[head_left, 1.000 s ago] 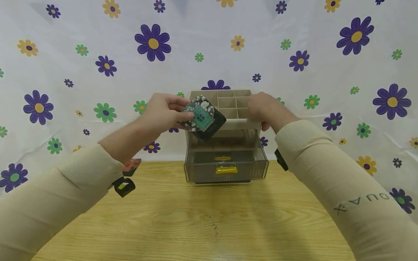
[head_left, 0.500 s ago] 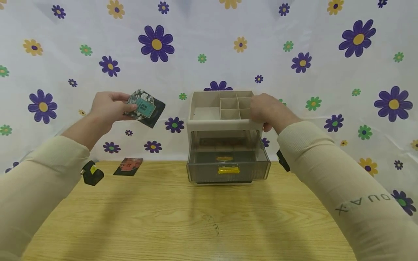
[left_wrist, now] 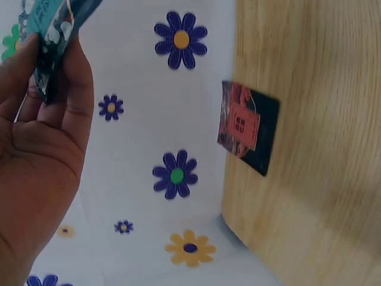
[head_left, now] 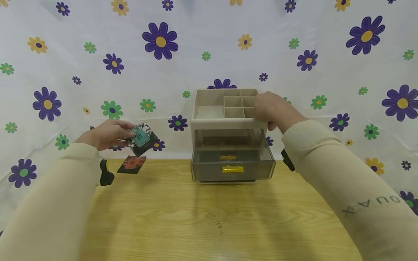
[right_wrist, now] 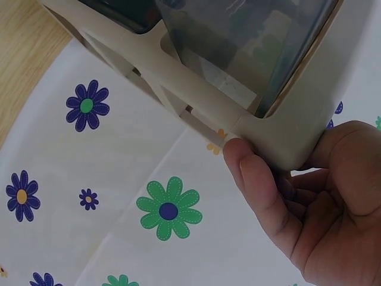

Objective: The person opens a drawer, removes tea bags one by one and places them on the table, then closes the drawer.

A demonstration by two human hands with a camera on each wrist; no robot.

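Observation:
My left hand pinches a dark square sachet with a teal label and pale flowers, in the air left of the organizer. Its thumb lies on the front face, and the left wrist view shows the sachet edge-on between thumb and fingers. Below it, a similar sachet with a red label lies flat on the table. At the beige desktop organizer, my right hand grips the top right corner; in the right wrist view thumb and fingers wrap the organizer's corner. The upper smoky drawer is pulled out.
The organizer's top has one large compartment and several small ones. Gold handles mark the drawers. Behind the wooden table hangs a white flowered cloth. Black wrist cameras stick out under both sleeves.
My left hand has carried the teal-labelled sachet left, away from the organizer, then lowered it over the red-labelled one. My right hand stays on the organizer's corner.

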